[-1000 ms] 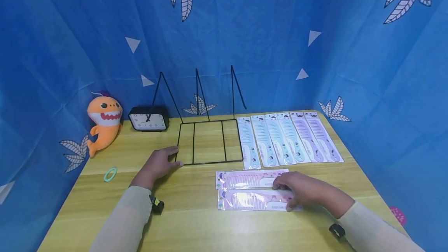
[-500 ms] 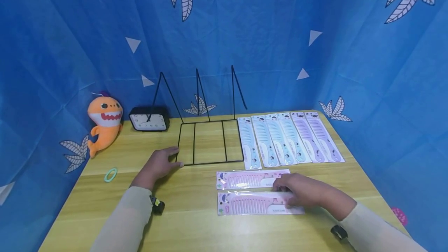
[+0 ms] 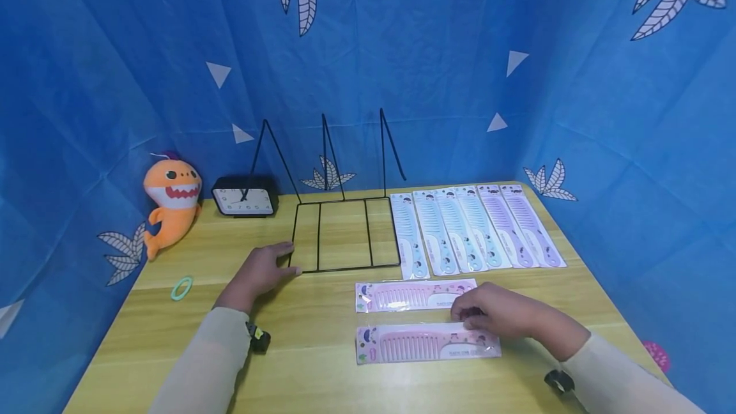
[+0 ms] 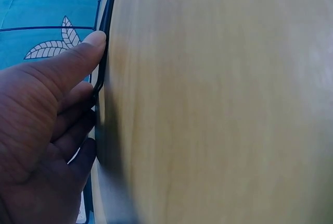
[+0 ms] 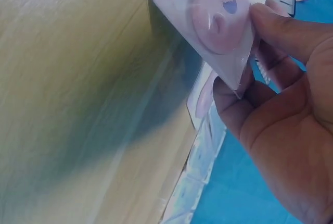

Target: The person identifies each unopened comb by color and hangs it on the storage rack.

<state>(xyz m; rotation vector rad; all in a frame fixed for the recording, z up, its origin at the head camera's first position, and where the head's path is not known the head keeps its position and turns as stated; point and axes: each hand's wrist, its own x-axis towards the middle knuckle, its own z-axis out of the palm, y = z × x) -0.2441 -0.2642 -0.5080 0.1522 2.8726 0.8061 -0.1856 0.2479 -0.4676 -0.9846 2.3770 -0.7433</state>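
A packaged pink comb (image 3: pixel 411 345) is pinched at its right end by my right hand (image 3: pixel 499 315), thumb on top and fingers beneath. In the right wrist view that end of the pack (image 5: pixel 221 21) is tilted up off the table. Another packaged pink comb (image 3: pixel 399 296) lies flat just behind it. My left hand (image 3: pixel 261 272) holds the front left corner of a black wire rack (image 3: pixel 370 235). The left wrist view shows its thumb on the wire (image 4: pixel 104 52) and the other fingers bent at the same bar.
Several packaged blue and purple combs (image 3: pixel 439 232) lie in a row right of the rack. A black clock (image 3: pixel 244 197) and an orange plush shark (image 3: pixel 174 203) stand at the back left. A green ring (image 3: pixel 181 288) lies left on the wooden table (image 3: pixel 310 363). Blue curtain surrounds it.
My right hand has drawn the front pink comb pack toward me, widening the gap to the one behind, and its right end has come up. The left hand and rack have stayed put.
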